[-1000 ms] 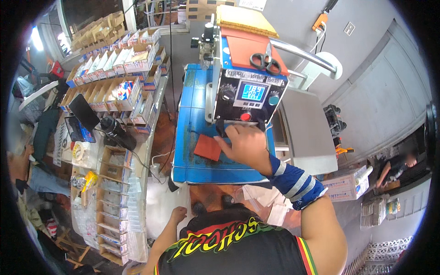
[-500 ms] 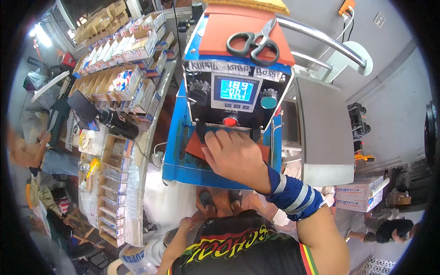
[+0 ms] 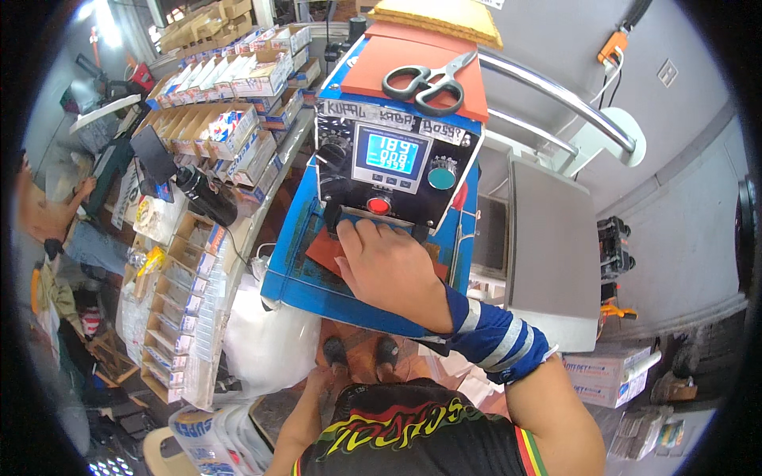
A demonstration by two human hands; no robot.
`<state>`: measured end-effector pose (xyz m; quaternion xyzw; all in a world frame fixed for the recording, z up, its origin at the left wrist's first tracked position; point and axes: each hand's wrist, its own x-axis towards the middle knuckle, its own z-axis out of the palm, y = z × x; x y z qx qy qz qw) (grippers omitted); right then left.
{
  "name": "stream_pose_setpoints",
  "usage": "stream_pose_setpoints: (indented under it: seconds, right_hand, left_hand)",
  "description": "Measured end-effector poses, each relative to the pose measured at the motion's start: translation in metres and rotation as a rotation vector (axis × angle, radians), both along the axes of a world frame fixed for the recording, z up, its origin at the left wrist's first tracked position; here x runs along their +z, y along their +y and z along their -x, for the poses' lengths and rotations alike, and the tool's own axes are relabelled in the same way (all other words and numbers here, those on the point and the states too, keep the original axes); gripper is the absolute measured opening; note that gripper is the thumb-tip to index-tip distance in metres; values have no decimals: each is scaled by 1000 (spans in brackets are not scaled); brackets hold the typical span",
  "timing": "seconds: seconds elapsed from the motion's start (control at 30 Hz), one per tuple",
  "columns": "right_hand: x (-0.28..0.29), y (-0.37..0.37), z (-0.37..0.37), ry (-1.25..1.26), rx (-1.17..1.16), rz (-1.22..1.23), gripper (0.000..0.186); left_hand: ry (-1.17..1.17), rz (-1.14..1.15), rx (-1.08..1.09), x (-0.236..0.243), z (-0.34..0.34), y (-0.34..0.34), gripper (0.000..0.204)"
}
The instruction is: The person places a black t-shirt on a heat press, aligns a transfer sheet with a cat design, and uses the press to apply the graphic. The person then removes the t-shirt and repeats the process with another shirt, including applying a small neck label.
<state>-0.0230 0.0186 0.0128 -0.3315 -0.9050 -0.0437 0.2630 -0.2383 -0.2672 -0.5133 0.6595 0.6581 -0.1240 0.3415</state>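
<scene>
My right hand [image 3: 385, 266], with a blue striped wrap [image 3: 496, 341] on the wrist, has its fingers curled over the black handle [image 3: 333, 220] at the lower front of a press machine [image 3: 432, 202]. Below it a red pad [image 3: 321, 258] lies on the blue base [image 3: 290, 274], partly hidden by my hand. The machine's front has a lit display, knobs and a red button [image 3: 378, 206]; black-handled scissors [image 3: 429, 90] lie on orange sheets on top. My left hand [image 3: 321, 379] hangs low beside my leg, its fingers too small to make out.
Left, a long table holds stacked card trays [image 3: 222, 127], a black bottle [image 3: 202, 194] and small screens. A person [image 3: 48, 214] is at the far left. A grey flat machine [image 3: 552, 246] stands right of the press, with boxes [image 3: 599, 373] below it.
My view has shifted and tilted. My right hand stays at the handle, now over more of the red pad. The person seen at the right earlier is no longer visible there.
</scene>
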Motion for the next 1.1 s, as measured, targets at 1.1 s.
stream_pose_setpoints:
  seconds: [1.1]
  right_hand:
    - [-11,-65,-360,76,-1161,52,65]
  left_hand:
    - [-1398,-101,1270,203,143,168,55]
